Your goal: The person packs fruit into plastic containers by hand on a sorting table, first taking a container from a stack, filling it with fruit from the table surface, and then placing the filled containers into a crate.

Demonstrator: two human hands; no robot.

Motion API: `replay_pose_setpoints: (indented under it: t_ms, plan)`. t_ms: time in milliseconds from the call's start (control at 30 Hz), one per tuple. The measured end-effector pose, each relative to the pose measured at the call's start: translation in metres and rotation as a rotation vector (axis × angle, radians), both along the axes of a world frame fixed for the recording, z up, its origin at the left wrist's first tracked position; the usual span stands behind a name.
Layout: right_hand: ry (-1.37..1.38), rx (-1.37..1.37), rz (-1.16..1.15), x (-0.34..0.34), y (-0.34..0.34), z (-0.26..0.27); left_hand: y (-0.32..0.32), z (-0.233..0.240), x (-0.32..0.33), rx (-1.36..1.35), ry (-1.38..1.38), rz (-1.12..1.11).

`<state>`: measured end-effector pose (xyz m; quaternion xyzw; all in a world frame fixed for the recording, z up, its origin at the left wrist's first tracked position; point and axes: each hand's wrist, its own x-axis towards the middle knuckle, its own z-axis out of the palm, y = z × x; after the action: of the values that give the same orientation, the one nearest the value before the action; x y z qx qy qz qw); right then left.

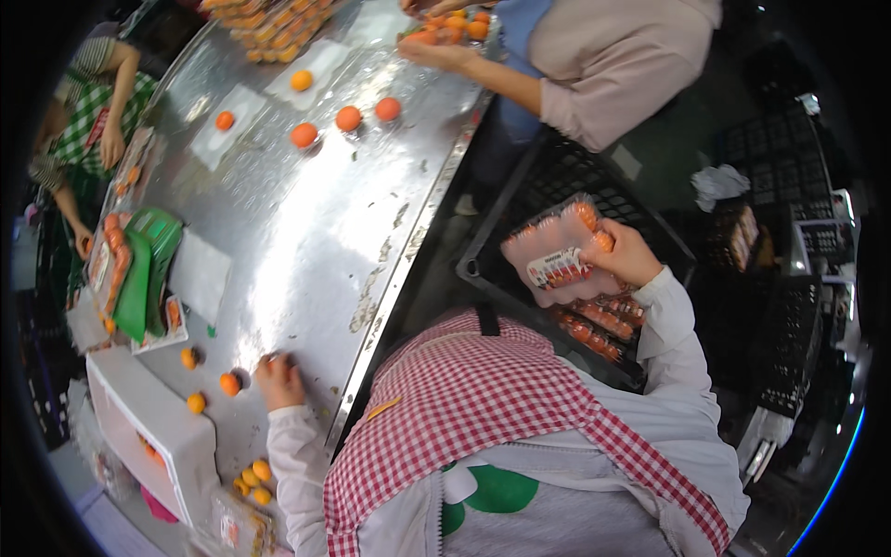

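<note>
My right hand (623,254) grips one end of a clear plastic-wrapped pack of orange fruit (550,240). The pack has a pinkish tray face with a printed label and is tilted above a black plastic crate (505,230). More wrapped fruit packs (598,324) lie inside that crate, partly hidden by the held one. On the metal table, my left hand (280,381) rests with curled fingers; a bit of orange-red shows at its fingertips, but what it is stays unclear. Just left of it lies a loose orange fruit (230,383).
A green weighing scale (150,254) and a white foam box (160,425) stand along the table's (313,264) left side. Several fruits (304,135) sit further up. A co-worker's hand (435,52) holds fruit at the top; another person (104,118) stands across the table.
</note>
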<state>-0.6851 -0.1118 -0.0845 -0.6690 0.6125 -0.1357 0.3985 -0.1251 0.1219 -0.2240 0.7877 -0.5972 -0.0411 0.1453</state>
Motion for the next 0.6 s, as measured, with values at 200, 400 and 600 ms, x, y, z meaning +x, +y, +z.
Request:
replay_pose_setpoints:
  t_ms: [200,400,600]
  plan:
    - [-0.040,-0.194,0.001,0.025,0.010,0.119,0.019,0.005,0.057,0.190,-0.178,0.327]
    - [-0.418,-0.047,0.079,0.104,-0.006,0.164,-0.014,0.017,0.014,-0.236,0.060,0.187]
    - [-0.799,0.404,0.243,0.224,-0.032,0.074,-0.066,0.066,-0.078,0.038,1.838,-0.014]
